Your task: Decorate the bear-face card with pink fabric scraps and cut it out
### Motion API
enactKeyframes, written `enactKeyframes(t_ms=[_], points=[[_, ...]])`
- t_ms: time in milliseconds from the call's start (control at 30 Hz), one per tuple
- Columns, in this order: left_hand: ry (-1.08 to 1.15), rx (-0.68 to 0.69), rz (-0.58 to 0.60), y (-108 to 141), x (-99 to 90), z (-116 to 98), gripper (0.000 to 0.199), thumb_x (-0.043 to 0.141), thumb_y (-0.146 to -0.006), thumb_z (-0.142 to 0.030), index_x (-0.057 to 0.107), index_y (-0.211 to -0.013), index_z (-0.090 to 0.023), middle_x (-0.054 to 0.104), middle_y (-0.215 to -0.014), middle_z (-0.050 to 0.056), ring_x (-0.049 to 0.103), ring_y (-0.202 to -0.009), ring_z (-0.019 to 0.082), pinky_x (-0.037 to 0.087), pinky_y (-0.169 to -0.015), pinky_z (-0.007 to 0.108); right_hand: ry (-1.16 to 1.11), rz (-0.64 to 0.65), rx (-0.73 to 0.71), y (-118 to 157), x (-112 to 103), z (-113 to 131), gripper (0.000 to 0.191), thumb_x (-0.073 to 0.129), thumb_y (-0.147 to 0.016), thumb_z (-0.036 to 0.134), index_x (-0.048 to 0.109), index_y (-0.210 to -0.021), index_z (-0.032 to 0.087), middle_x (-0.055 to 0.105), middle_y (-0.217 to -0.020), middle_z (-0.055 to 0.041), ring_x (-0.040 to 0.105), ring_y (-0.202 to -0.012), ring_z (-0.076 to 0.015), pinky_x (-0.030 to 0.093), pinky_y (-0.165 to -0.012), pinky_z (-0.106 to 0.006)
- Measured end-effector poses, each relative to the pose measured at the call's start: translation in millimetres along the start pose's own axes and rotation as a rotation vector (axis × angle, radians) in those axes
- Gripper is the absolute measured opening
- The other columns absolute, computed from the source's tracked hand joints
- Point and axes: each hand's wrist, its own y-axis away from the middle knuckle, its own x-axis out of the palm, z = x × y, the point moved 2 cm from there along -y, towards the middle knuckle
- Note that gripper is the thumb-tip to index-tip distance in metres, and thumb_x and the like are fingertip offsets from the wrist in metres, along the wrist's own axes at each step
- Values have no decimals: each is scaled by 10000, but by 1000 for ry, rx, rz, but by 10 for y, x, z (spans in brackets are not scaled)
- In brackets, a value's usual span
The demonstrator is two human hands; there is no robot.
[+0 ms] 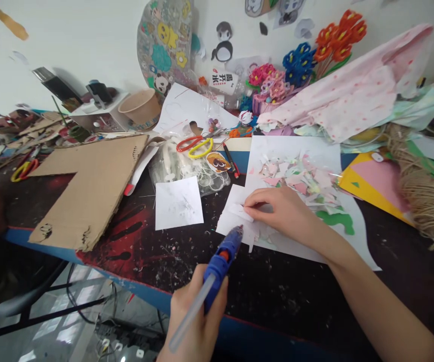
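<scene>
Glue gun (222, 259) sits in left hand (205, 327), paper piece (240, 212) in right hand (285, 213).

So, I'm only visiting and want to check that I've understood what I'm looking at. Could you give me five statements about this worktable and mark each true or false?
1. The left hand holds a blue glue gun. True.
2. The right hand is empty. False: its fingertips pinch a white paper strip.
3. In the picture, the cardboard lies left of the small white square. True.
4. The orange flowers are left of the blue flowers in the picture. False: they are to the right.
5. A green scrap lies on the large white sheet. True.
</scene>
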Motion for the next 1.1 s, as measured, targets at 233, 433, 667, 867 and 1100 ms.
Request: enactKeyframes(t_ms=[233, 433, 667, 867, 1100], points=[[-27, -10, -41, 43, -92, -16, 170, 535, -928, -330, 646, -988, -216, 550, -505, -65, 508, -368, 118, 427, -415, 220, 6, -23, -13, -2, -10, 21, 205, 573, -874, 249, 734, -751, 219, 760, -898, -15, 670, -794, -183, 486, -766, -311], [-68, -76, -144, 26, -168, 1, 244, 589, -895, -395, 685, -1027, -213, 539, -439, -49, 583, -412, 157, 402, -352, 204, -59, -2, 16, -22, -19, -34, 172, 603, -854, 265, 739, -758, 223, 765, -888, -16, 690, -815, -192, 523, -764, -308], [-13, -24, -98, -171, 28, 207, 316, 548, -929, -421, 682, -928, -136, 631, -533, -7, 574, -428, 128, 417, -412, 208, -141, 29, 48, -42, -26, -89, 159, 618, -851, 285, 734, -760, 224, 766, -882, -16, 701, -823, -189, 537, -766, -307], [52, -21, -103, -221, 123, 242, 322, 545, -930, -426, 679, -977, -137, 634, -554, -10, 565, -421, 124, 415, -413, 224, -153, 59, 31, -45, -34, -89, 174, 610, -863, 309, 728, -763, 228, 765, -903, -16, 698, -833, -193, 537, -762, -312], [76, -11, -84, -234, 175, 269, 205, 550, -921, -377, 655, -911, -202, 557, -493, -32, 520, -405, 123, 376, -381, 242, -155, 65, 8, -46, -37, -95, 167, 607, -858, 303, 731, -775, 231, 766, -921, -18, 697, -861, -201, 534, -777, -316]])
